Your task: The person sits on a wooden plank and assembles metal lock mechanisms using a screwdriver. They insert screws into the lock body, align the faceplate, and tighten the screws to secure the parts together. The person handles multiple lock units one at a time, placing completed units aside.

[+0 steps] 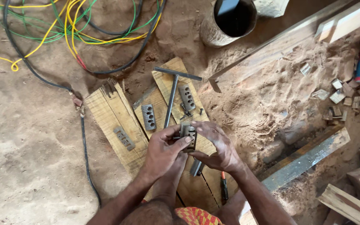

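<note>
Both hands meet over a wooden board point(113, 116) lying on sandy ground. My left hand point(163, 152) grips a small grey metal block with holes point(188, 134), thumb across its front. My right hand point(217, 146) touches the same block from the right, fingers spread over its top and side. A long metal T-handle wrench point(172, 96) lies on the board just beyond the hands. Two similar perforated metal blocks point(148, 116) point(187, 97) rest on the board, and a flat metal plate point(124, 138) lies to the left. Small screws point(186, 112) sit near the far block.
Yellow, green and black cables point(76, 29) sprawl across the ground at top left. A dark round container point(230, 18) stands at the top. Wooden planks point(305, 158) and offcuts point(342, 96) lie in sawdust on the right. A screwdriver point(224, 187) lies under my right wrist.
</note>
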`<state>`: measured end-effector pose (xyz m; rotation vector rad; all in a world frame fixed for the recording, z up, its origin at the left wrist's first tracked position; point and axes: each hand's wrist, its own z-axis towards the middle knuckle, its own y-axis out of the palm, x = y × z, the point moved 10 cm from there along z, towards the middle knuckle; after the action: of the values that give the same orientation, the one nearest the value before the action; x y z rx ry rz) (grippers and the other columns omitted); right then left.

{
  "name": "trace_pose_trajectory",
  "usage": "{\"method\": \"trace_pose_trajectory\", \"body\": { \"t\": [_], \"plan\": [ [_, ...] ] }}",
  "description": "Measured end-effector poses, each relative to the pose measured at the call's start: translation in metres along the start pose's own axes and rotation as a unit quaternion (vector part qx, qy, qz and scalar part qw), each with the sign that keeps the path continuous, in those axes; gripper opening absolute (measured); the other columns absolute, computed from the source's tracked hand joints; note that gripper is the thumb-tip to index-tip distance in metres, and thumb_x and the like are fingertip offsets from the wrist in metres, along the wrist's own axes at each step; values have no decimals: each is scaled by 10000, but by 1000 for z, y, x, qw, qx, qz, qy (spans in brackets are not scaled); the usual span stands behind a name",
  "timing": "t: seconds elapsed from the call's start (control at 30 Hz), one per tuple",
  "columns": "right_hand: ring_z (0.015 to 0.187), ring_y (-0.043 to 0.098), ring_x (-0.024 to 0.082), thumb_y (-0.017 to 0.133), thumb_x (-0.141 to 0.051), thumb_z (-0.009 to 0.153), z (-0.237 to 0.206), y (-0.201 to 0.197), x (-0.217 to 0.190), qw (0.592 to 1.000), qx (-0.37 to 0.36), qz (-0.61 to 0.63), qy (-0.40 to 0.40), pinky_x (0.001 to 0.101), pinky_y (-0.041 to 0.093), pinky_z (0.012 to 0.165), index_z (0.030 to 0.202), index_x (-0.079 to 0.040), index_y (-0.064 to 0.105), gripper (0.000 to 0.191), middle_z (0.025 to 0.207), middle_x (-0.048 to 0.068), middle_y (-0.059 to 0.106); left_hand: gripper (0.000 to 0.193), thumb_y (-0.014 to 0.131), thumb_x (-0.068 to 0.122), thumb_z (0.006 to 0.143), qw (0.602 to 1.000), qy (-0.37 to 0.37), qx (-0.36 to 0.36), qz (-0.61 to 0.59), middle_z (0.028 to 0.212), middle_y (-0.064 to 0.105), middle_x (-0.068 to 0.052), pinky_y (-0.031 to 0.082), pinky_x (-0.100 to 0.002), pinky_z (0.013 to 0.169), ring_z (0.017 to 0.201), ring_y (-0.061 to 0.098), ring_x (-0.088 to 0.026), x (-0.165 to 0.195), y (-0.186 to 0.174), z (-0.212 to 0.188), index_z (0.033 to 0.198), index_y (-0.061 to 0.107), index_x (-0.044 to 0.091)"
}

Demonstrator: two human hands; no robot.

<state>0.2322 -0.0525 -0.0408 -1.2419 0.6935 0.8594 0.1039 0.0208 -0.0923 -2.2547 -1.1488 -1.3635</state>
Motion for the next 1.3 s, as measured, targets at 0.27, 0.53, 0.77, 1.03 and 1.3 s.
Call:
{"method": "trace_pose_trajectory", "body": {
  "t": [0.27,0.53,0.77,1.03,1.3],
  "plan": [
    [1353,603,327,933,-112,787,-20,12,-2,986,54,-152,-42,437,502,1060,1604,-168,249,1067,1550,151,497,338,707,117,994,976,189,58,91,1105,760,-161,671,-182,612,863,780,-141,29,2,-17,1308,670,-5],
    [1324,615,353,862,-77,879,-3,-6,-19,983,107,-122,-81,514,576,1088,1687,-233,14,1181,1598,320,229,295,749,82,941,944,270,72,173,995,798,-89,488,-195,480,616,657,-52,65,5,-34,1233,730,55],
    [1275,662,330,811,-38,889,-5,-16,5,987,122,-104,0,417,626,1005,1652,-188,200,989,1575,257,430,269,726,20,956,947,286,64,129,1059,791,-109,602,-194,525,727,748,-73,66,3,-31,1222,727,63],
    [1036,754,216,798,-72,930,3,-13,34,981,103,-110,120,298,678,818,1306,-135,593,433,1257,160,724,222,729,-14,951,964,215,134,77,1046,767,-145,636,-271,700,878,731,-145,51,-35,-30,1167,736,37],
    [1066,728,223,678,-35,1044,22,-75,-25,974,186,99,85,339,646,904,1171,-85,499,226,1225,168,698,239,668,-32,1012,910,228,325,-119,1115,760,-118,645,-348,935,994,746,-182,42,-196,-86,1249,700,-22]
  ]
}}
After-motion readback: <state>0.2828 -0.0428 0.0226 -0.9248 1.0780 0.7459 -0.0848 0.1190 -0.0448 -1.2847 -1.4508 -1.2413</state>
